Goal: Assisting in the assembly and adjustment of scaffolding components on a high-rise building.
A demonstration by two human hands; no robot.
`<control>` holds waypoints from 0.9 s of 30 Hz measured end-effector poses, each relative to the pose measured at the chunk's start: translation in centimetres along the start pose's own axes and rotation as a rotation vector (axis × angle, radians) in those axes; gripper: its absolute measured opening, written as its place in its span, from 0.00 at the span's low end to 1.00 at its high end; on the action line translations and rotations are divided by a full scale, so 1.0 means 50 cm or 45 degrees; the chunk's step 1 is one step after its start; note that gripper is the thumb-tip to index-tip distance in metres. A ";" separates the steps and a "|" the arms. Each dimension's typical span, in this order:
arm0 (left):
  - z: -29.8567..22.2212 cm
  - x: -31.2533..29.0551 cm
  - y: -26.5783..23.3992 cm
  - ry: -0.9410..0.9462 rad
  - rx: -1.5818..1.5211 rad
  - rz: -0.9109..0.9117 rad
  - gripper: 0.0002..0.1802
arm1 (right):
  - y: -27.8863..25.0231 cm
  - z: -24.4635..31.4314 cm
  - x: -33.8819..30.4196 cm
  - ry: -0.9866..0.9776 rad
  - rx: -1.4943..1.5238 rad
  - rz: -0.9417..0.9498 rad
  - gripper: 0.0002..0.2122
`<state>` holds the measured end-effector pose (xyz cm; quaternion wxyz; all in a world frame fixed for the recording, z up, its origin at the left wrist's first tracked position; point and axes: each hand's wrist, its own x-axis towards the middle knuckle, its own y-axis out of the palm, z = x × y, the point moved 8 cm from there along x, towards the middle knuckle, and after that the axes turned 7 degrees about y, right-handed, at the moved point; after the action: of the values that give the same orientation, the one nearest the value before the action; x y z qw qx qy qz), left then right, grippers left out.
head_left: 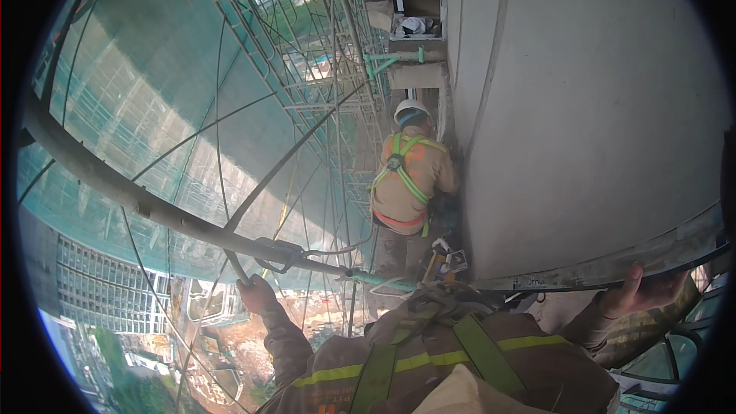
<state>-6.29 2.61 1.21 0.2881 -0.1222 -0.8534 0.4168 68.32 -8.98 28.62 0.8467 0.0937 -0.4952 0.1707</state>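
Observation:
My left hand is closed around a thin scaffold brace, just below a thick scaffold pipe. A metal snap hook is clipped over that pipe, between my left hand and the wall. To the right, my right hand grips the dark-rimmed edge of a grey wall, thumb on the near face and fingers stretched along it. Part of its fingers is hidden or dim. Green harness straps cross my brown jacket.
Ahead, a co-worker in a white helmet and green harness faces the wall on a narrow walkway. Scaffold frames and green netting line the left. Far below lies a building site. Tools sit behind the co-worker.

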 end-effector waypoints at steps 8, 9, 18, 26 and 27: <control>0.003 0.001 0.002 0.011 0.014 -0.019 0.22 | -0.004 -0.007 -0.002 -0.034 0.015 -0.042 0.39; 0.011 0.004 0.008 0.011 0.021 -0.013 0.23 | -0.005 -0.009 -0.002 -0.023 0.013 -0.040 0.39; 0.003 -0.002 -0.004 0.004 0.031 -0.020 0.21 | 0.013 0.005 -0.007 -0.046 0.037 -0.106 0.38; 0.015 0.002 0.017 -0.043 0.026 0.084 0.30 | -0.008 -0.014 -0.005 0.037 0.005 -0.008 0.39; 0.015 0.001 0.015 -0.048 0.004 0.087 0.30 | -0.009 -0.016 -0.005 0.044 -0.023 -0.009 0.39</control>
<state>-6.77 2.61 0.29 0.2579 -0.1429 -0.8535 0.4297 69.05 -9.19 28.00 0.8565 0.0849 -0.4816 0.1650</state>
